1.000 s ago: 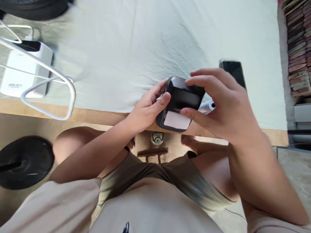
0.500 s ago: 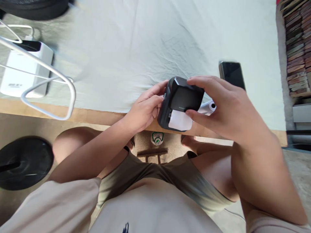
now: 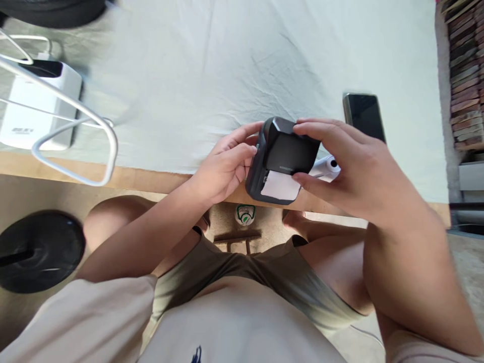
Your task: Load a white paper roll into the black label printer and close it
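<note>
A small black label printer [image 3: 282,156] sits at the near edge of the table, with a white label strip [image 3: 280,185] sticking out of its front slot. My left hand [image 3: 223,169] grips its left side, fingers curled against it. My right hand [image 3: 351,166] holds it from the right, fingers over the top and thumb at the label. A white roll [image 3: 328,165] lies just behind the printer, partly hidden by my right hand.
A dark phone [image 3: 363,116] lies on the pale cloth [image 3: 212,65] to the right. A white box-shaped device [image 3: 36,108] and a white wire frame [image 3: 75,108] stand at the left. A black round base [image 3: 38,252] rests on the floor. Stacked bricks [image 3: 465,75] line the right edge.
The printer has been turned slightly and the label strip now shows shorter. My left fingers shifted along its side; my right hand stayed on top.
</note>
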A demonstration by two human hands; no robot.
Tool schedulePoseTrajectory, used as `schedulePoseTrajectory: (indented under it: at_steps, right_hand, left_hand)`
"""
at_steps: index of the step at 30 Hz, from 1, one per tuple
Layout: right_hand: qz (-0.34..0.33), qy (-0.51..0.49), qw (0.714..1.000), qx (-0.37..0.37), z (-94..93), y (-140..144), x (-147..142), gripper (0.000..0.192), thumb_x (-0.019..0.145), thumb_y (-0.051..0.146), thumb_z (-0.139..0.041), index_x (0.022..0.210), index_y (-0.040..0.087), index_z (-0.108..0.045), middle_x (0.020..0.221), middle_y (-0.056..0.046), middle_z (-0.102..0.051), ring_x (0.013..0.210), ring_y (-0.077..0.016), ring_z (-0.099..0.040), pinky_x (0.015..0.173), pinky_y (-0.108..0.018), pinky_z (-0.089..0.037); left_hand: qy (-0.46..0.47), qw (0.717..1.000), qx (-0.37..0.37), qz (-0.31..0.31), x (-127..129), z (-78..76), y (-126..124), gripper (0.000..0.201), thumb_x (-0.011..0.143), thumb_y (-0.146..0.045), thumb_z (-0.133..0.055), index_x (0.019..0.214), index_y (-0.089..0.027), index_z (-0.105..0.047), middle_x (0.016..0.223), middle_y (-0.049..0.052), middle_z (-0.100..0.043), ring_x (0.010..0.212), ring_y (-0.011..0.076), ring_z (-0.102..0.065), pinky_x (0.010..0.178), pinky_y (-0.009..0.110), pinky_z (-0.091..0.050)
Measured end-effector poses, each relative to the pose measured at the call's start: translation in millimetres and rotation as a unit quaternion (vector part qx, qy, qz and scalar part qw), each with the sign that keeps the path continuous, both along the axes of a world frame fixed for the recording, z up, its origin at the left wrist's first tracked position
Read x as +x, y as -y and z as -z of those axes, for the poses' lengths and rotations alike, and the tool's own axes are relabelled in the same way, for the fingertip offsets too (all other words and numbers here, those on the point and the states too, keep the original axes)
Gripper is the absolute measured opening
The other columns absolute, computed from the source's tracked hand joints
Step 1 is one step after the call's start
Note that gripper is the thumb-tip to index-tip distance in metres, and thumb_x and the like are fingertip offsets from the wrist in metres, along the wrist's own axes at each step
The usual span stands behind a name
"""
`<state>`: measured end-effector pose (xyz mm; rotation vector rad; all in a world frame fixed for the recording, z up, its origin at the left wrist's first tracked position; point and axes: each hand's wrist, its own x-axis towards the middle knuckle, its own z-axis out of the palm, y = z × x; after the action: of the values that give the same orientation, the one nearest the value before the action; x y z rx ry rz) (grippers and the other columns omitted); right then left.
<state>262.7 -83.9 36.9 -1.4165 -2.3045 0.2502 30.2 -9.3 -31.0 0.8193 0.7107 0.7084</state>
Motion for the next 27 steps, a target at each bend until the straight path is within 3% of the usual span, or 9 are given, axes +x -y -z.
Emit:
schedulePoseTrajectory:
  at_steps: [9, 15, 17, 19, 22, 24, 27]
  right_hand:
    - [0.02, 0.001, 1.0, -0.022, -2.4, 3, -3, 0.061, 0.1, 0.03, -0.066, 0.159, 0.038, -0.057, 0.162, -0.001, -0.063, 0.149, -0.0301, -0.068, 0.117, -0.052, -0.069]
    - [0.006, -0.006, 1.0, -0.003, -1.6, 3, -2, 0.059, 0.098, 0.035, -0.071, 0.156, 0.029, -0.06, 0.162, -0.006, -0.063, 0.145, -0.0286, -0.07, 0.109, -0.044, -0.072]
    - [0.01, -0.003, 1.0, 0.003, -1.3, 3, -3, 0.059, 0.098, 0.032, -0.071, 0.156, 0.029, -0.059, 0.163, -0.007, -0.062, 0.146, -0.0273, -0.07, 0.111, -0.043, -0.071]
    - [0.012, -0.014, 0.999, 0.031, -0.7, 2, -5, 0.059, 0.097, 0.028, -0.072, 0.154, 0.029, -0.059, 0.161, -0.007, -0.063, 0.147, -0.0256, -0.069, 0.115, -0.043, -0.07]
    - [0.014, -0.035, 0.998, 0.046, 1.0, 2, -10, 0.056, 0.098, 0.025, -0.07, 0.153, 0.03, -0.059, 0.162, -0.006, -0.063, 0.151, -0.0259, -0.066, 0.123, -0.046, -0.066]
    - [0.014, -0.045, 0.998, 0.04, 2.2, 1, -14, 0.053, 0.1, 0.023, -0.068, 0.152, 0.03, -0.061, 0.164, -0.006, -0.061, 0.154, -0.0271, -0.064, 0.127, -0.049, -0.064]
    - [0.014, -0.066, 0.996, 0.058, 3.2, 0, -17, 0.05, 0.1, 0.02, -0.07, 0.149, 0.027, -0.063, 0.163, -0.008, -0.062, 0.156, -0.0271, -0.062, 0.131, -0.048, -0.062]
  left_hand:
    - [0.014, 1.0, -0.011, 0.01, -1, -1.3, -3, 0.055, 0.085, -0.025, -0.075, 0.138, -0.022, -0.066, 0.119, 0.005, -0.076, 0.079, 0.0115, -0.068, 0.068, 0.025, -0.06]
    - [0.02, 1.0, -0.007, -0.001, -1, 0.7, 0, 0.048, 0.089, -0.026, -0.076, 0.136, -0.024, -0.068, 0.117, 0.003, -0.074, 0.076, 0.0086, -0.065, 0.064, 0.021, -0.058]
    - [0.032, 0.999, 0.004, 0.01, -3, 3.2, 1, 0.05, 0.093, -0.035, -0.081, 0.14, -0.029, -0.067, 0.127, 0.002, -0.074, 0.089, 0.011, -0.07, 0.07, 0.021, -0.061]
    - [0.046, 0.998, 0.025, 0.026, -5, 6.1, 2, 0.059, 0.097, -0.048, -0.082, 0.152, -0.037, -0.062, 0.146, -0.001, -0.07, 0.115, 0.0169, -0.074, 0.083, 0.024, -0.066]
    - [0.058, 0.997, 0.042, 0.042, -7, 8.6, 3, 0.071, 0.102, -0.059, -0.078, 0.165, -0.05, -0.047, 0.167, -0.009, -0.059, 0.145, 0.0235, -0.065, 0.096, 0.029, -0.069]
    - [0.055, 0.997, 0.045, 0.037, -5, 8.1, 3, 0.068, 0.103, -0.064, -0.074, 0.165, -0.045, -0.05, 0.17, -0.007, -0.058, 0.152, 0.0271, -0.062, 0.1, 0.031, -0.07]
    - [0.048, 0.997, 0.047, 0.026, 2, 6.1, 2, 0.066, 0.103, -0.074, -0.067, 0.147, -0.025, -0.068, 0.16, 0.006, -0.068, 0.155, 0.036, -0.061, 0.107, 0.039, -0.07]
